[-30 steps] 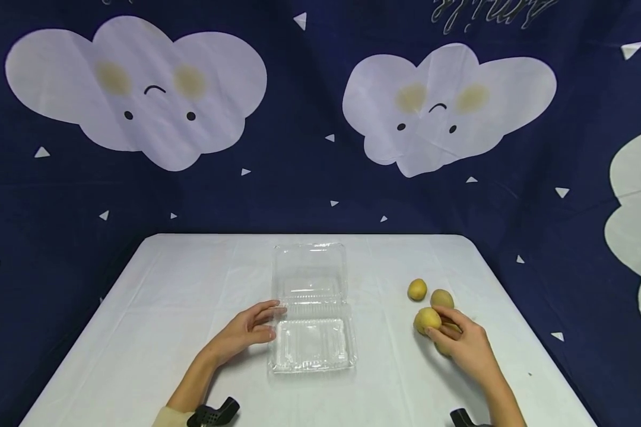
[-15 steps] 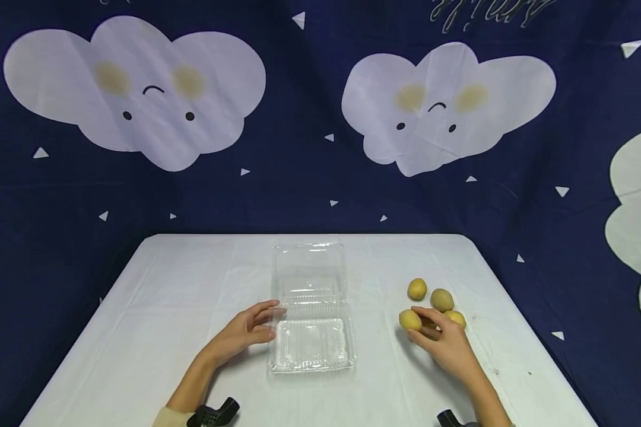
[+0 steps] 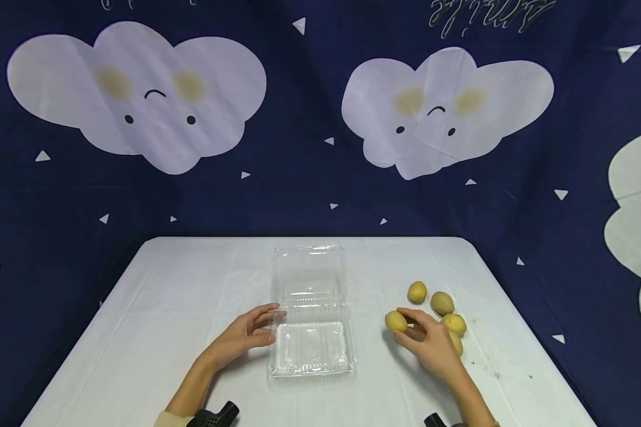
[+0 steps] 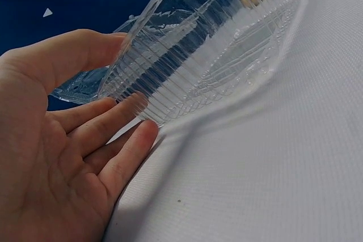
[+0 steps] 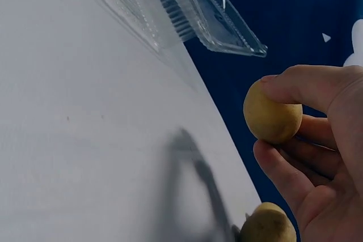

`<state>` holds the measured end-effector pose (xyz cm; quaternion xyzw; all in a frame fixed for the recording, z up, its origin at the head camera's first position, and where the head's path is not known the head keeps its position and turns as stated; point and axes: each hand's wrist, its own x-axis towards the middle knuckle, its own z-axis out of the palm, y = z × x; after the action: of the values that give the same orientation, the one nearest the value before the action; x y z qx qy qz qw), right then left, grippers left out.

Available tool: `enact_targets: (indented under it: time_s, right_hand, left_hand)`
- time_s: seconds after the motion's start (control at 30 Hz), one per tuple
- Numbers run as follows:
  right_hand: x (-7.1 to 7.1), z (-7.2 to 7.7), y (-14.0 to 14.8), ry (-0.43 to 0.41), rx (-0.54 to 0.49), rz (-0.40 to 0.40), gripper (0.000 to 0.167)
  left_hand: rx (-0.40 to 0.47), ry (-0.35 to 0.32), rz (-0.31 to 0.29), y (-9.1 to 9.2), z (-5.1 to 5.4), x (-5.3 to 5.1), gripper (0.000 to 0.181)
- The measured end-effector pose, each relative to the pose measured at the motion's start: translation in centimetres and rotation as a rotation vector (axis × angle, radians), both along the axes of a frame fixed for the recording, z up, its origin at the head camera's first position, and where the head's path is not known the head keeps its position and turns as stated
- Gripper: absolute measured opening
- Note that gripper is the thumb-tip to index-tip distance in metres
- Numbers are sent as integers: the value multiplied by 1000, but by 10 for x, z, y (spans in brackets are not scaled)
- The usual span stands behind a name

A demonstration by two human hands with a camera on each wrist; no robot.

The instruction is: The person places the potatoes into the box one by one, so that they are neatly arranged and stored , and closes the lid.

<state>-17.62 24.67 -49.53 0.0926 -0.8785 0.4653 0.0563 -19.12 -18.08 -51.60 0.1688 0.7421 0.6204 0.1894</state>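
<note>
A clear plastic clamshell container (image 3: 312,347) lies on the table with its lid (image 3: 308,276) folded back, away from the person. At its left side, my left hand (image 3: 240,335) touches the wall with nearly straight fingers; the left wrist view shows several fingertips (image 4: 148,128) against the ribbed plastic. My right hand (image 3: 430,344) pinches a small yellow egg-shaped fruit (image 3: 395,321) between thumb and fingers. In the right wrist view, that fruit (image 5: 272,111) is raised above the tablecloth. Other similar fruits (image 3: 442,303) lie beside and behind the right hand, one partly hidden by it.
A separate yellow fruit (image 3: 417,292) sits farthest back in the right group. The white-covered table (image 3: 192,273) ends at a dark blue cloth (image 3: 288,201) with clouds. Small dark specks (image 3: 495,375) dot the right side of the tablecloth.
My right hand has moved left with the pinched fruit, off the group and toward the container, uncovering the fruits behind it. The left hand and container stay put.
</note>
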Motion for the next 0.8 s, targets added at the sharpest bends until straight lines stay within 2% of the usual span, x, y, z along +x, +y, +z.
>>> enact_targets:
  time_s: [0.27,0.6,0.8]
  right_hand:
    - [0,0,-11,-2,-21,12,51]
    - [-5,4,-28,-16,-61,65,53]
    - [-6,8,-36,-19,-93,96,51]
  left_hand:
    - [32,1,-23,-1,1,-1,65]
    - [19,4,-14,-4,3,0,64]
    - [28,-11,-11,-1,0,0,64]
